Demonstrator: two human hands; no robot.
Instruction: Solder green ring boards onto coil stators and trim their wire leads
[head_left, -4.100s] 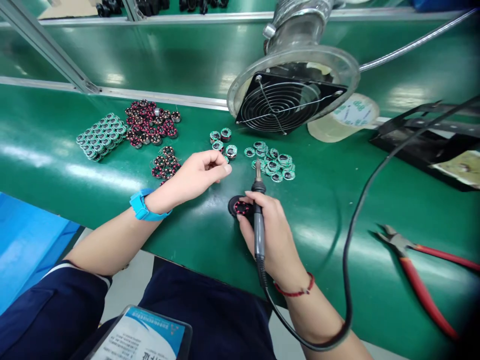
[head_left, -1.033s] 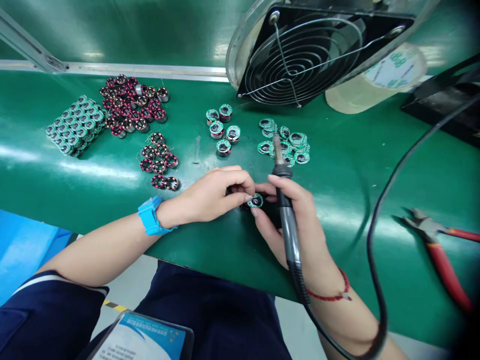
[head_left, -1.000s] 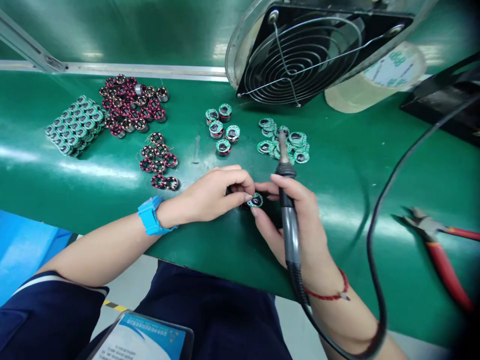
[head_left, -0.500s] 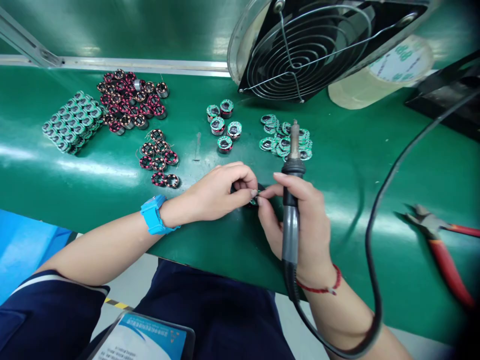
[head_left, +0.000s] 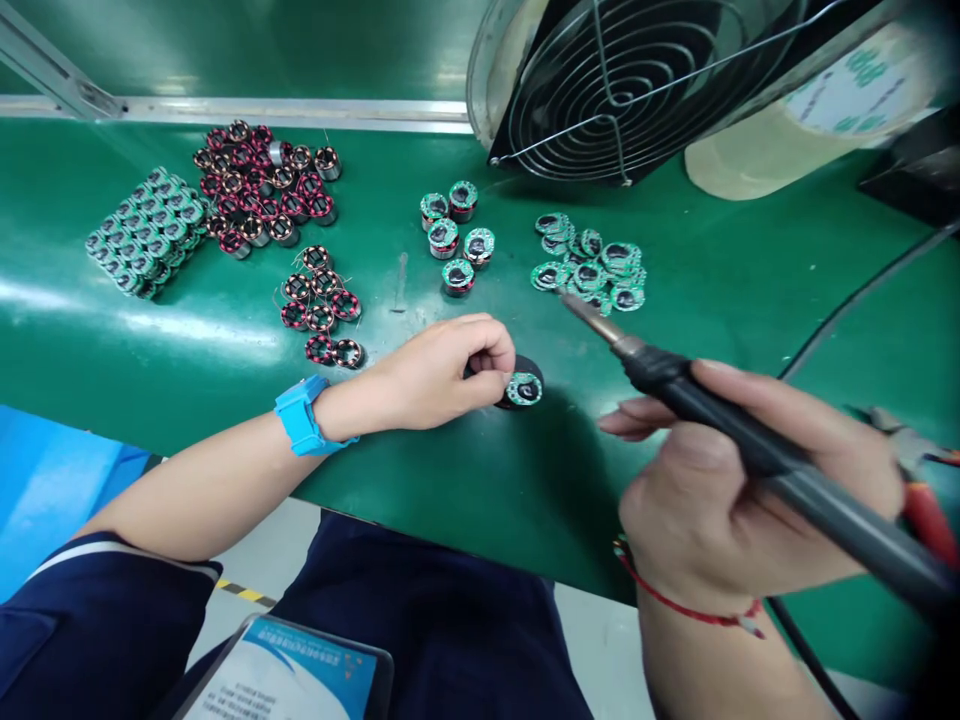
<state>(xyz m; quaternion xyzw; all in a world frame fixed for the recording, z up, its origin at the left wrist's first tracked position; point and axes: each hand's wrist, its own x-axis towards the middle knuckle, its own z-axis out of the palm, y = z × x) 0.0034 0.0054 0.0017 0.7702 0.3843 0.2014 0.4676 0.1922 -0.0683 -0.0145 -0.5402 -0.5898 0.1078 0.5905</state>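
Observation:
My left hand [head_left: 457,372], with a blue watch on its wrist, has its fingers closed at the edge of a small round green circuit board [head_left: 524,389]. That board sits in a dark round holder [head_left: 531,366] on the bench, and the fingertips partly cover both. In my right hand [head_left: 742,500] is a soldering iron [head_left: 720,425], gripped around its black and grey handle. Its metal tip points to the upper left, above the bench and near the loose boards. My right hand is apart from the left and from the holder.
Loose round circuit boards [head_left: 589,272] lie below a fan with a wire guard [head_left: 622,95]. Several coils topped with boards [head_left: 458,277] stand mid-bench. Bare copper-wound coils [head_left: 321,285] and a stacked block of boards [head_left: 146,235] are at left. Red-handled pliers [head_left: 926,510] lie right.
My right hand has moved away from the board to the right, and the soldering iron has swung from upright to slanting up-left. My left hand stays at the board.

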